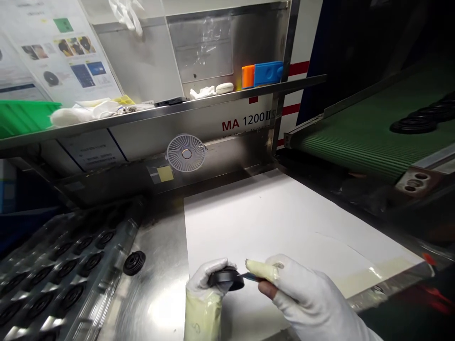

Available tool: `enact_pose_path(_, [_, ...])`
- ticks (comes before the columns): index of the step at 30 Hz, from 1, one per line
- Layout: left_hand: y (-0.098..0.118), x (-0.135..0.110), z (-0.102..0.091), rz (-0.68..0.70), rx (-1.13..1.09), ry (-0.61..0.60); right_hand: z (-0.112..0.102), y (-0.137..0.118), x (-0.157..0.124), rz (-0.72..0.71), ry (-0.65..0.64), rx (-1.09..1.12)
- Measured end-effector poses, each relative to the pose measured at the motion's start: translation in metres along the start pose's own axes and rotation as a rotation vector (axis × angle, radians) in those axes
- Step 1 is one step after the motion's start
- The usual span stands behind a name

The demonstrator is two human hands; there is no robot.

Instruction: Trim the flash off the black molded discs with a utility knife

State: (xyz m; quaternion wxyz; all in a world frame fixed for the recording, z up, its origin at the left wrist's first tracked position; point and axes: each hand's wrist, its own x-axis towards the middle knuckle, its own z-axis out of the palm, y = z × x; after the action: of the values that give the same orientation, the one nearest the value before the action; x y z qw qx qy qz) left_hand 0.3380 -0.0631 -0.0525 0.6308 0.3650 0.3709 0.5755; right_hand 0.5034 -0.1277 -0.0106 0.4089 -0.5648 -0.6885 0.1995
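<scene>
My left hand (204, 279), in a white glove with yellowish tape at the wrist, is closed around a round black plastic part (231, 280), which it holds on edge above the table. My right hand (305, 289), also gloved in white with taped fingers and a bare thumb tip, pinches a thin bluish blade-like tool (250, 276). The tool's tip meets or nearly meets the right rim of the part. Most of its handle is hidden by my fingers. Another round black part (134, 263) lies on the metal table to the left.
A clear tray (103, 293) with several black parts stands at left. White paper (241, 218) covers the table's middle. A green conveyor (355, 142) at right carries more black parts (414, 124). Behind are a small fan (186, 153) and a shelf (142, 112) with a green bin (26, 116).
</scene>
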Motion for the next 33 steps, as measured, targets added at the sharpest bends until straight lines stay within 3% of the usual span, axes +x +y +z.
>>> enact_pose_path(5, [0.013, -0.013, 0.002, -0.04, 0.143, -0.17, -0.004, -0.008, 0.003, -0.024, -0.089, -0.047])
enact_pose_path(10, [0.019, -0.02, 0.002, 0.036, 0.255, -0.068, -0.011, -0.008, 0.003, 0.009, -0.149, -0.001])
enact_pose_path(18, [0.023, -0.021, -0.013, 0.341, 0.67, -0.312, -0.017, -0.016, 0.008, -0.095, -0.212, -0.015])
enact_pose_path(24, [0.026, -0.021, -0.013, 0.42, 0.711, -0.424, -0.015, -0.02, 0.008, -0.192, -0.233, -0.017])
enact_pose_path(33, [0.027, -0.023, -0.011, 0.384, 0.677, -0.403, -0.015, -0.018, 0.005, -0.208, -0.236, 0.007])
